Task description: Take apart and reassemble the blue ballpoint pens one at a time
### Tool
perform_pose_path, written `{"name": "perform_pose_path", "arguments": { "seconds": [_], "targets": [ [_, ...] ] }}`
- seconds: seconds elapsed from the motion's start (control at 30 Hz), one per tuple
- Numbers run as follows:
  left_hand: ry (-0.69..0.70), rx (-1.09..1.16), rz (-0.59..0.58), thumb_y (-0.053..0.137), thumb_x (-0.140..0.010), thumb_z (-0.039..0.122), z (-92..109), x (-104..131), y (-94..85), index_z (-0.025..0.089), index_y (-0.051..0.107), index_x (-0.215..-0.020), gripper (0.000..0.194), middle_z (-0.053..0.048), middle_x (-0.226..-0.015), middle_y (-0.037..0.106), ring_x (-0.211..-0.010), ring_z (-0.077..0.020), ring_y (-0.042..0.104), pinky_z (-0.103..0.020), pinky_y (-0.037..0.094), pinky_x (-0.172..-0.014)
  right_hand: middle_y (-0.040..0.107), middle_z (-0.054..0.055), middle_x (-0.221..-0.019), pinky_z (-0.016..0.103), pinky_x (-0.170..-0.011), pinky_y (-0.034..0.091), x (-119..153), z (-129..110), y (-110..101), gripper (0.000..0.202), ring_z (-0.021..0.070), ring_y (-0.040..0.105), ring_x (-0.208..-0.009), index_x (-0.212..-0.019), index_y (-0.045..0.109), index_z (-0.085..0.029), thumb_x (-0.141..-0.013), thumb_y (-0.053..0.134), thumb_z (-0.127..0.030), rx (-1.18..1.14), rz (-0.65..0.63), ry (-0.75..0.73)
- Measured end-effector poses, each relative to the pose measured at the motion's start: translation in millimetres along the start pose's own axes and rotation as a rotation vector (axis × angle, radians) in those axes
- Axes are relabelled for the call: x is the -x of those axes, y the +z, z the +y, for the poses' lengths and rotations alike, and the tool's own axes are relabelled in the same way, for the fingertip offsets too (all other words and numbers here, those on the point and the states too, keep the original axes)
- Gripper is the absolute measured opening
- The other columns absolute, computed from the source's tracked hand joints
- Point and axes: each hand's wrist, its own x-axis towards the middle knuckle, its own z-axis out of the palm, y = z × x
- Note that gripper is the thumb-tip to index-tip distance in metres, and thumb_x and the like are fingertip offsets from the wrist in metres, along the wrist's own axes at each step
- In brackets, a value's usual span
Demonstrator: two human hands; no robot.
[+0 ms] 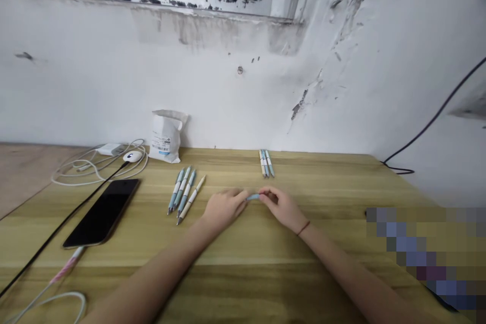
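Angling inward, left hand (225,207) and right hand (281,206), fingers of both pinched on a slim light-blue object (253,196)

Bag (166,134): we spot a printed label (161,143) with a barcode (163,149) and a blue patch (164,153), print's way too tiny for us to read
Readable words or numbers: honestly none we can make out

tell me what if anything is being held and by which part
A slim light-blue thing, likely a pen: the left hand grips its left end, the right hand pinches its right end. Only its middle shows.
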Motion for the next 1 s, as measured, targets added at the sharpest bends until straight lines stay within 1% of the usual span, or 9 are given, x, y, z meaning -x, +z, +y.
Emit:
{"name": "perform_pose_path", "arguments": {
  "seconds": [0.07, 0.13, 0.23, 0.33, 0.47, 0.6, 0.7, 0.83, 1.0],
  "targets": [
    [-0.016, 0.009, 0.011, 0.038, -0.091, 0.038, 0, 0, 0.9, 0.031, 0.05, -0.114, 0.027, 0.0, -0.091, 0.063, -0.077, -0.0156, 0.061, -0.023, 0.041, -0.061, 0.065, 0.003, -0.085, 0.03, -0.071, 0.046, 0, 1, 0, 0.023, 0.0171, 0.057, -0.075, -0.088, 0.061, -0.02, -0.081, 0.053, -0.04, -0.013, 0.021, 0.007],
    [-0.031, 0.02, 0.03, 0.04, -0.089, 0.042, 0, 0, 1.3, 0.027, 0.052, -0.109, 0.028, -0.002, -0.091, 0.063, -0.079, -0.0167, 0.061, -0.024, 0.042, -0.062, 0.065, 0.003, -0.085, 0.03, -0.07, 0.046, 0, 1, 0, 0.024, 0.0169, 0.057, -0.074, -0.089, 0.061, -0.02, -0.08, 0.055, -0.041, 0.012, 0.035, 0.025],
    [-0.032, 0.028, 0.049, 0.035, -0.091, 0.041, 0, -1, 1.0, 0.022, 0.056, -0.101, 0.03, -0.003, -0.087, 0.063, -0.077, -0.0164, 0.06, -0.024, 0.043, -0.063, 0.064, 0.003, -0.08, 0.029, -0.066, 0.045, -1, 0, 0, 0.027, 0.0168, 0.056, -0.071, -0.086, 0.061, -0.02, -0.083, 0.049, -0.043, 0.031, 0.032, 0.044],
    [-0.019, 0.025, 0.066, 0.033, -0.092, 0.038, 0, -1, 1.6, 0.023, 0.056, -0.101, 0.029, -0.003, -0.087, 0.062, -0.077, -0.0158, 0.06, -0.024, 0.043, -0.064, 0.061, 0.002, -0.07, 0.028, -0.063, 0.044, -1, 0, 0, 0.03, 0.0163, 0.054, -0.066, -0.077, 0.061, -0.019, -0.087, 0.043, -0.042, 0.051, 0.001, 0.029],
    [-0.032, 0.028, 0.064, 0.037, -0.091, 0.036, -2, 0, 4.1, 0.026, 0.053, -0.108, 0.025, -0.002, -0.09, 0.063, -0.078, -0.0163, 0.06, -0.024, 0.042, -0.062, 0.062, 0.002, -0.08, 0.029, -0.067, 0.045, 0, 2, 1, 0.019, 0.016, 0.056, -0.07, -0.087, 0.06, -0.02, -0.082, 0.052, -0.036, 0.003, 0.041, 0.006],
    [-0.045, 0.035, 0.045, 0.038, -0.091, 0.035, -2, -1, 3.9, 0.025, 0.053, -0.104, 0.023, -0.002, -0.088, 0.063, -0.077, -0.0164, 0.06, -0.024, 0.042, -0.062, 0.062, 0.002, -0.078, 0.029, -0.064, 0.045, 1, 2, 0, 0.017, 0.0153, 0.054, -0.067, -0.087, 0.06, -0.02, -0.081, 0.052, -0.034, 0.016, 0.033, 0.0],
    [-0.054, 0.043, 0.041, 0.038, -0.091, 0.036, -1, -1, 2.0, 0.024, 0.053, -0.103, 0.023, -0.002, -0.089, 0.063, -0.078, -0.0165, 0.06, -0.024, 0.042, -0.063, 0.062, 0.002, -0.08, 0.029, -0.064, 0.046, 1, 4, 0, 0.019, 0.0151, 0.053, -0.066, -0.088, 0.061, -0.02, -0.081, 0.053, -0.036, 0.013, 0.058, 0.008],
    [-0.062, 0.088, 0.048, 0.035, -0.092, 0.037, 0, 0, 0.6, 0.024, 0.052, -0.102, 0.024, -0.002, -0.089, 0.063, -0.078, -0.0161, 0.06, -0.024, 0.042, -0.063, 0.063, 0.004, -0.085, 0.03, -0.069, 0.048, 0, 8, 0, 0.024, 0.0162, 0.056, -0.074, -0.09, 0.06, -0.019, -0.08, 0.054, -0.04, -0.091, 0.107, 0.05],
    [-0.064, 0.078, 0.069, 0.03, -0.093, 0.036, 0, -1, 0.9, 0.022, 0.055, -0.095, 0.029, -0.002, -0.085, 0.061, -0.076, -0.0154, 0.059, -0.024, 0.042, -0.065, 0.062, 0.004, -0.084, 0.031, -0.072, 0.05, -2, 12, 0, 0.029, 0.0172, 0.059, -0.078, -0.091, 0.057, -0.019, -0.08, 0.053, -0.046, -0.25, 0.153, 0.096]
  ]
}}
